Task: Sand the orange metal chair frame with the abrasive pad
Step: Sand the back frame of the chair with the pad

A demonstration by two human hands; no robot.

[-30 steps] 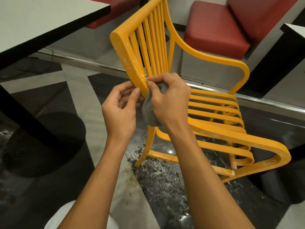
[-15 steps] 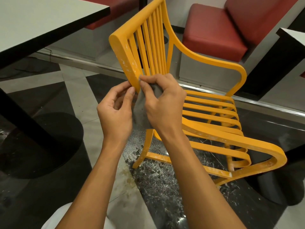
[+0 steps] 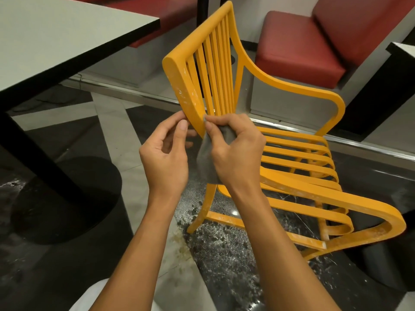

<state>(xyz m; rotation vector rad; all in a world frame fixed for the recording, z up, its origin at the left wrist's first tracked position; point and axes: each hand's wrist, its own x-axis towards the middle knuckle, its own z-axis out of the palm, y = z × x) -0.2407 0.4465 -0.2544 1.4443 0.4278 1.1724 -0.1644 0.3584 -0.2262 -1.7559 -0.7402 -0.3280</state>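
Observation:
The orange metal chair frame (image 3: 224, 70) stands on the floor in front of me, its slatted back towards me and whitish scuffs on the near upright. My right hand (image 3: 233, 151) grips the grey abrasive pad (image 3: 207, 162) and presses its top corner against the lower part of that upright. My left hand (image 3: 166, 153) is at the upright's left side, fingers curled, thumb and fingertips touching the post. Most of the pad hangs below my right fingers.
A white table (image 3: 56, 37) with a black edge and a black round base (image 3: 65, 198) stands at the left. Red upholstered seats (image 3: 298, 48) are behind the chair. Another table (image 3: 402, 52) is at the right. Dust and debris lie on the dark floor (image 3: 224, 248) under the chair.
Both hands and the pad have slid a little up and down along the upright; the grip is the same. The camera view has shifted slightly.

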